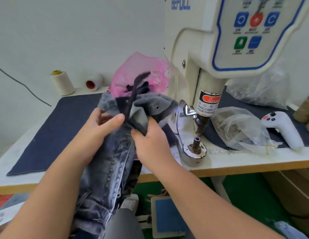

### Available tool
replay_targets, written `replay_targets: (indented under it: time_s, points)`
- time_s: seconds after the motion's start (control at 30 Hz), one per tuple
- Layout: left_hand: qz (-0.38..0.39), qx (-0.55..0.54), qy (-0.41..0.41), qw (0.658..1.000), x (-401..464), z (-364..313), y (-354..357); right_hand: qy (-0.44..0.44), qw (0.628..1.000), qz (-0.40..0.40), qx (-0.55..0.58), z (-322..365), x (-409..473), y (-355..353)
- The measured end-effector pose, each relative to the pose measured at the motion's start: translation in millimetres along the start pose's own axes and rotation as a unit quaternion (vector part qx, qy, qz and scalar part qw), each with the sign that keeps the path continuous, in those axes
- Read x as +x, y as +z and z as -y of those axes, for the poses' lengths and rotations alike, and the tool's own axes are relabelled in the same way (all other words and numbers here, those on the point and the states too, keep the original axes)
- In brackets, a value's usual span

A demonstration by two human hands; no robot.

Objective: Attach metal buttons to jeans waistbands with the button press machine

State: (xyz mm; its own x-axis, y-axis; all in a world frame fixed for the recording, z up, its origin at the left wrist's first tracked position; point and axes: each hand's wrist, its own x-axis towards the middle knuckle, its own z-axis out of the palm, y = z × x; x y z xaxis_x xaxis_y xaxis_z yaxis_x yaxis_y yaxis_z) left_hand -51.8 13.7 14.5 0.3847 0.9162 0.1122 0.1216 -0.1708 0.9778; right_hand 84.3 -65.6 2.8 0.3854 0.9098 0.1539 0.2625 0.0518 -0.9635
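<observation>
my washed grey-blue jeans (114, 163) hang off the table edge, waistband bunched and folded open at twelve o'clock, one metal button (157, 107) showing; the white button press machine (198, 69) stands at two o'clock, its lower die (196, 144) bare
</observation>
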Motion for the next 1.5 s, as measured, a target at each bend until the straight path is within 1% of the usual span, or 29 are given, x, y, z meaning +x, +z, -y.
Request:
replay_targets:
  time_s: [0.07,0.13,0.2,0.27,0.33,0.4,0.47,0.53,0.6,0.63,0.7,0.73,0.77,0.8,0.83,0.9,0.93,0.97,1.0,1.03,1.1,1.13,1.2,1.23,1.3,1.37,1.43,1.5]
  points:
    - [0.011,0.068,-0.005,0.998,2.8,-0.6,-6.4,-0.035,0.998,0.048,-0.025,6.7,15.7,4.7]
    - [-0.041,0.153,0.0,0.987,8.5,3.2,-6.7,-0.047,0.989,0.118,-0.071,9.6,29.7,7.2]
    - [-0.1,0.236,0.019,0.966,16.1,6.8,-4.4,-0.046,0.98,0.171,-0.095,5.5,30.5,6.4]
    - [-0.12,0.321,0.017,0.939,23.2,13.2,-4.0,-0.054,0.973,0.209,-0.086,-1.6,15.2,2.5]
    - [-0.128,0.386,0.001,0.913,28.7,18.7,-5.7,-0.072,0.97,0.221,-0.077,-10.3,-5.3,-7.1]
    - [-0.138,0.424,-0.021,0.895,33.6,21.5,-9.4,-0.075,0.97,0.217,-0.083,-18.6,-22.1,-22.9]
    - [-0.152,0.438,-0.03,0.886,38.7,23.7,-12.5,-0.084,0.973,0.187,-0.11,-25.3,-36.1,-44.3]
    - [-0.162,0.44,-0.036,0.883,44.0,25.8,-13.5,-0.104,0.975,0.133,-0.144,-31.0,-47.4,-68.4]
    - [-0.178,0.452,-0.039,0.873,46.7,24.6,-11.6,-0.091,0.982,0.072,-0.146,-33.1,-53.9,-94.5]
    - [-0.199,0.457,-0.029,0.867,47.7,22.3,-10.0,-0.08,0.986,0.036,-0.139,-34.2,-53.8,-108.5]
    - [-0.255,0.442,0.029,0.859,46.3,14.1,-5.3,-0.058,0.989,-0.034,-0.132,-37.2,-48.9,-137.1]
    - [-0.278,0.42,0.077,0.861,44.8,7.9,-1.2,-0.044,0.988,-0.063,-0.132,-38.6,-43.8,-150.4]
    - [-0.285,0.395,0.138,0.863,42.7,1.0,5.1,-0.028,0.986,-0.089,-0.141,-40.0,-37.8,-163.0]
    - [-0.274,0.375,0.213,0.859,39.7,-6.9,13.7,-0.013,0.98,-0.11,-0.162,-41.5,-31.1,-174.5]
    - [-0.244,0.361,0.294,0.851,36.7,-14.9,23.9,0.002,0.972,-0.128,-0.196,-42.8,-23.7,-184.9]
    - [-0.121,0.351,0.428,0.824,31.5,-27.0,46.3,0.023,0.949,-0.15,-0.277,-45.1,-11.2,-201.7]
    - [-0.05,0.369,0.466,0.803,30.0,-29.4,57.9,0.027,0.937,-0.157,-0.31,-46.5,-6.9,-209.1]
    - [0.01,0.41,0.471,0.781,31.3,-27.6,66.0,0.029,0.928,-0.165,-0.334,-49.0,-3.0,-213.6]
    - [0.056,0.47,0.44,0.764,34.8,-24.2,73.1,0.033,0.917,-0.175,-0.358,-52.5,0.2,-218.1]
    - [0.084,0.539,0.382,0.746,40.6,-19.3,78.4,0.039,0.904,-0.18,-0.385,-57.0,3.4,-221.9]
    - [0.087,0.647,0.264,0.71,56.5,-9.8,80.3,0.059,0.881,-0.154,-0.443,-67.7,9.6,-225.4]
    - [0.078,0.673,0.231,0.698,64.7,-6.4,78.3,0.076,0.871,-0.131,-0.467,-73.1,11.5,-225.4]
    - [0.067,0.711,0.201,0.67,77.5,-2.9,73.1,0.095,0.855,-0.109,-0.498,-83.2,14.1,-223.9]
    - [0.071,0.732,0.187,0.651,82.9,-1.3,71.1,0.091,0.849,-0.113,-0.507,-88.1,15.1,-223.2]
    - [0.09,0.756,0.168,0.627,90.2,3.0,71.0,0.071,0.836,-0.133,-0.528,-95.2,16.8,-221.9]
    - [0.116,0.763,0.165,0.614,93.5,6.5,76.5,0.06,0.83,-0.142,-0.536,-98.7,18.6,-220.9]
    - [0.136,0.76,0.144,0.619,96.1,7.6,82.1,0.061,0.826,-0.142,-0.543,-100.5,20.6,-220.2]
    - [0.153,0.759,0.11,0.623,98.9,7.3,84.3,0.053,0.812,-0.15,-0.561,-103.2,21.2,-218.2]
